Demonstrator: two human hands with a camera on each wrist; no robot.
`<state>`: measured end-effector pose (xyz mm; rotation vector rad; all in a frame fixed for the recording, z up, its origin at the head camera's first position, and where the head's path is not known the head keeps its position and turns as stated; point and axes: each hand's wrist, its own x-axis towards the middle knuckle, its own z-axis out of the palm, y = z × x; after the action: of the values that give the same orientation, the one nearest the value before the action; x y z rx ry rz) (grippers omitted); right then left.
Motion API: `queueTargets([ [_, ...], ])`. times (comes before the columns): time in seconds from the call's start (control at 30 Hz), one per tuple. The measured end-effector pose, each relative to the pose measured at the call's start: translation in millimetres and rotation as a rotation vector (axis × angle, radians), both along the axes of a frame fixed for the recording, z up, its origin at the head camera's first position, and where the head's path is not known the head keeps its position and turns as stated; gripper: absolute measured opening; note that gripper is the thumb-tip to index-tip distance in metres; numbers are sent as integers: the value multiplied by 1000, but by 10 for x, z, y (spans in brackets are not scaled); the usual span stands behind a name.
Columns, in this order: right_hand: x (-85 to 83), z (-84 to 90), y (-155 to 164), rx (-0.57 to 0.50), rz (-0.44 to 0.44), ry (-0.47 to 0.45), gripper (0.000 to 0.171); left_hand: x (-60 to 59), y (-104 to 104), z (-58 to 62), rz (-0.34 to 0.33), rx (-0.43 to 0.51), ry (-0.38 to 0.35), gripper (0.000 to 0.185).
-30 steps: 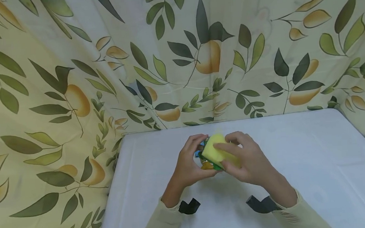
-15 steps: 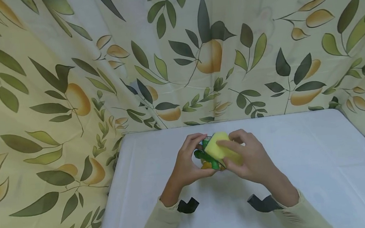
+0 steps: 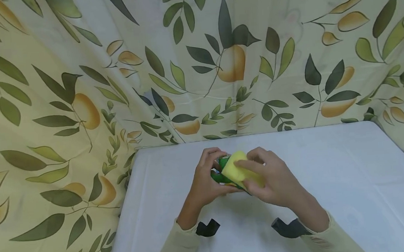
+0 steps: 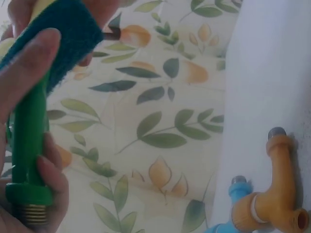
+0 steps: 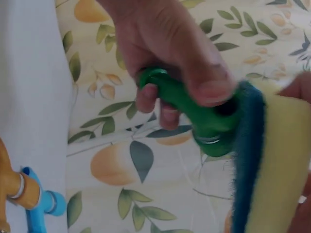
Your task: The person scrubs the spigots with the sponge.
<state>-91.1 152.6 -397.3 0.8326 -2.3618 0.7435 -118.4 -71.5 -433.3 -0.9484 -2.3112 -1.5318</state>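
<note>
My left hand (image 3: 207, 176) grips a green plastic tap (image 3: 222, 172) above the white table (image 3: 332, 171); its brass thread (image 4: 28, 213) shows at one end. My right hand (image 3: 269, 176) holds a yellow sponge (image 3: 238, 170) with a dark blue-green scouring side (image 5: 245, 145) pressed against the green tap (image 5: 194, 109). In the left wrist view the scouring side (image 4: 68, 34) lies over the top of the green tap (image 4: 29, 141), with my thumb (image 4: 26, 68) on it.
An orange tap (image 4: 272, 194) and a blue tap (image 4: 238, 194) lie on the white table beneath the hands; they also show as orange tap (image 5: 9, 187) and blue tap (image 5: 41, 204). A leaf-and-fruit printed curtain (image 3: 80, 91) hangs behind and left of the table.
Both hands with the sponge and green tap have shifted slightly left and toward me. The sponge has slid along the tap, and the blue and orange items below are now hidden in the head view.
</note>
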Motion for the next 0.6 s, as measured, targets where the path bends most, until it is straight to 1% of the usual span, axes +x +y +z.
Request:
queueTargets([
  [0.03, 3, 6, 0, 18, -12, -9, 37, 6, -3, 10, 8, -11, -24, 87],
  [0.1, 2, 9, -5, 45, -72, -40, 38, 17, -10, 24, 9, -26, -84, 83],
  [0.2, 11, 0, -50, 31, -191, -80, 40, 18, -22, 39, -6, -46, -148, 80],
  [0.23, 22, -16, -76, 25, -212, -81, 40, 14, -26, 42, -16, -46, -158, 80],
  [0.33, 79, -71, -158, 28, -207, -19, 39, 1, -39, 44, -23, -36, -151, 80],
  [0.4, 98, -115, -181, 35, -222, 38, 39, -3, -41, 37, -27, -11, -165, 80],
  [0.43, 97, -130, -185, 30, -239, 52, 39, -3, -39, 32, -33, 7, -182, 80],
  [0.53, 75, -149, -191, -31, -313, 34, 40, 1, -8, -9, -56, 43, -241, 80],
  [0.6, 67, -153, -209, -55, -314, 23, 41, 4, 13, -32, -73, 59, -258, 79],
])
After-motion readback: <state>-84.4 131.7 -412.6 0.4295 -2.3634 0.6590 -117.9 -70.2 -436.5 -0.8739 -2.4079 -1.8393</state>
